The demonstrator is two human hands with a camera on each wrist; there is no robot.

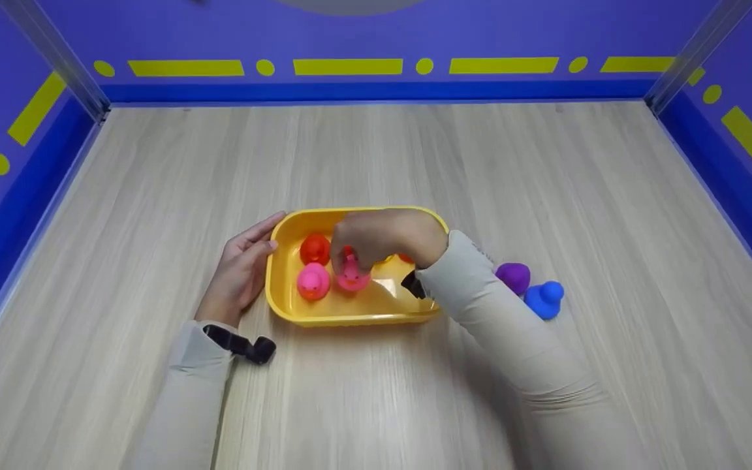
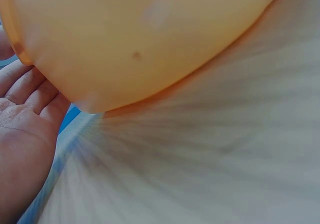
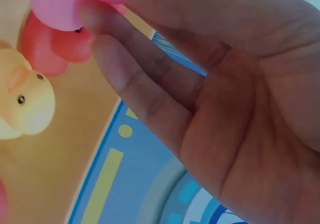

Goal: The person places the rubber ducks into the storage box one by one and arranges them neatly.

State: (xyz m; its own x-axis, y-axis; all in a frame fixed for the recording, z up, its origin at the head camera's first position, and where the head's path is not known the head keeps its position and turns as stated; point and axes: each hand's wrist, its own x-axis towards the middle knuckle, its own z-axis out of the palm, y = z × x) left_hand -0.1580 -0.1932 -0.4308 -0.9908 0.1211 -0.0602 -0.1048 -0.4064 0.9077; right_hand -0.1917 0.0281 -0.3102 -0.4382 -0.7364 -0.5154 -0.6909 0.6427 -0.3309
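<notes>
A yellow plastic basin (image 1: pixel 356 320) stands on the table with several rubber ducks inside. At its left end my left hand (image 1: pixel 239 271) holds the rim, thumb on top and fingers along the outer wall (image 2: pixel 145 49). My right hand (image 1: pixel 382 238) reaches down into the basin and pinches a pink rubber duck (image 1: pixel 353 279), whose pink body (image 3: pixel 55 7) also shows in the right wrist view. To its left sit another pink duck (image 1: pixel 313 282) and a red duck (image 1: pixel 315 249). A yellow duck (image 3: pixel 35 99) shows in the right wrist view; my hand partly hides the ducks behind it.
Outside the basin, right of it, a purple duck (image 1: pixel 514 278) and a blue duck (image 1: pixel 545 300) lie on the wooden table (image 1: pixel 376 156); my right sleeve partly covers them. Purple-blue panels (image 1: pixel 350 39) with yellow marks border the table at the back and sides.
</notes>
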